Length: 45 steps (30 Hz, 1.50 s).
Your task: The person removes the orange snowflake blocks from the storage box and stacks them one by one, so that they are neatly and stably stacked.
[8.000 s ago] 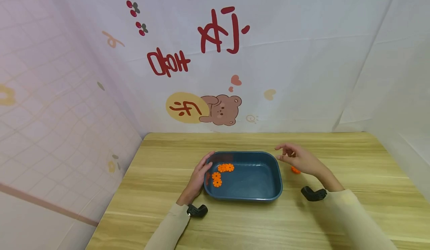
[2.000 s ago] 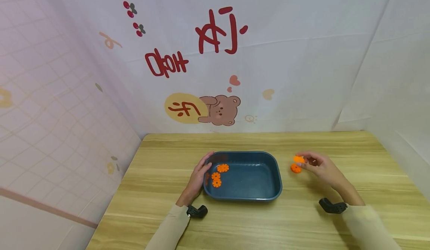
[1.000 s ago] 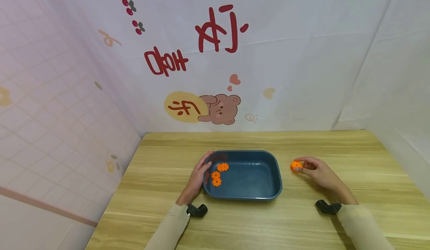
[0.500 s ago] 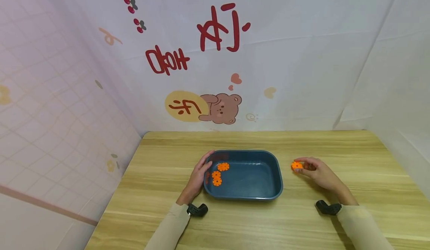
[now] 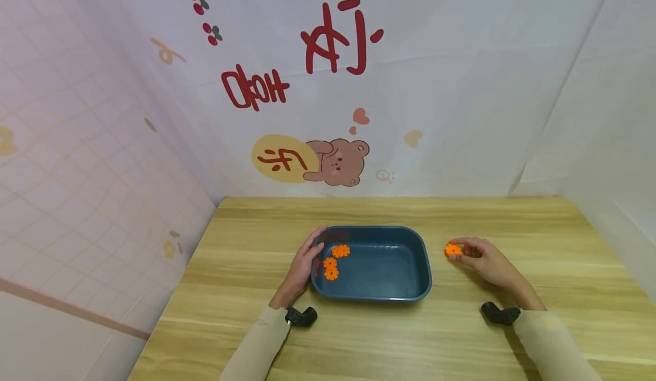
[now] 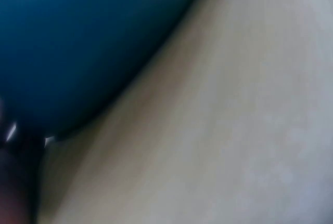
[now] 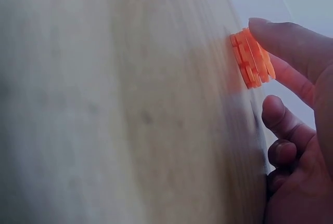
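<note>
My left hand point(image 5: 299, 267) holds the left side of a dark blue rectangular tray point(image 5: 381, 275), thumb over the rim and fingers along the outside. Inside the tray, several orange notched plastic discs point(image 5: 331, 273) lie near its left end, in two small overlapping groups. To the right of the tray, my right hand point(image 5: 487, 264) pinches a stack of orange notched discs point(image 5: 453, 250) between thumb and index finger, down at the tabletop. The right wrist view shows this stack point(image 7: 251, 60) edge-on, several discs thick, with the other fingers curled below it.
The tray stands on a wood-grain table point(image 5: 389, 341). White printed sheets with a bear drawing point(image 5: 340, 163) hang behind the table, and a grid-patterned sheet point(image 5: 92, 159) borders it on the left.
My right hand came from the tray's right rim to the stack, lowered an orange disc onto it, and has since stayed there. The tray's upper disc group is smaller than 8 seconds ago.
</note>
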Motion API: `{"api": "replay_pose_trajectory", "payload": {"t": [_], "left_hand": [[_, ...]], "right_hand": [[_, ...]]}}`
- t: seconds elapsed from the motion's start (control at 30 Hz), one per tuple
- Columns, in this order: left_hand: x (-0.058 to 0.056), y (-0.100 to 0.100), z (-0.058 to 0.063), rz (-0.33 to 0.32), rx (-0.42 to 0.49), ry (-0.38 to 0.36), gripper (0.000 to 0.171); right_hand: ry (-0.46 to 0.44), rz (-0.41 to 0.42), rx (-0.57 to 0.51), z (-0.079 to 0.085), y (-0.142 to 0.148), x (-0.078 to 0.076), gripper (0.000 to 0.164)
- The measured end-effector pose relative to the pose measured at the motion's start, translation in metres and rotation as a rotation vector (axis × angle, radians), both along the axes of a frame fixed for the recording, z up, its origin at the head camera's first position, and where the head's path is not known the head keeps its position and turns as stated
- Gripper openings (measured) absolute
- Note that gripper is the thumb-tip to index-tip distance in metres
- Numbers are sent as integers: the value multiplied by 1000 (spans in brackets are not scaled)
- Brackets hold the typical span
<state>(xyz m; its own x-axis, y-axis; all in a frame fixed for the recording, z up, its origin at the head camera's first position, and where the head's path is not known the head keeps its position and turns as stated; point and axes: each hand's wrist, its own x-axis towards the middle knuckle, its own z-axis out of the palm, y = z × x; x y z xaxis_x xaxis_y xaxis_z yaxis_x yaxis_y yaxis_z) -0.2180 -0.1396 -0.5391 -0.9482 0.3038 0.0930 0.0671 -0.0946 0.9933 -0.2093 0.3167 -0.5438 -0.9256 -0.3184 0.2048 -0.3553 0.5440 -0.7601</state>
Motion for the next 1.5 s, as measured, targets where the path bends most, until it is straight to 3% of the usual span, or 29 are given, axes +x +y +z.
{"api": "replay_pose_trajectory", "payload": {"t": [0.23, 0.6, 0.93, 1.27, 1.5], "left_hand": [[-1, -1, 2, 0, -3, -1, 53], [0, -1, -1, -9, 14, -17, 54], [0, 1, 0, -6, 36, -23, 52], [1, 1, 1, -4, 40, -26, 50], [1, 0, 2, -8, 25, -24, 51]], "right_hand": [[4, 16, -8, 5, -1, 0, 33], [-60, -22, -6, 7, 1, 4, 40], [-100, -63, 34, 35, -17, -10, 44], [-108, 116, 5, 81, -69, -32, 25], [-160, 266, -52, 103, -119, -41, 26]]}}
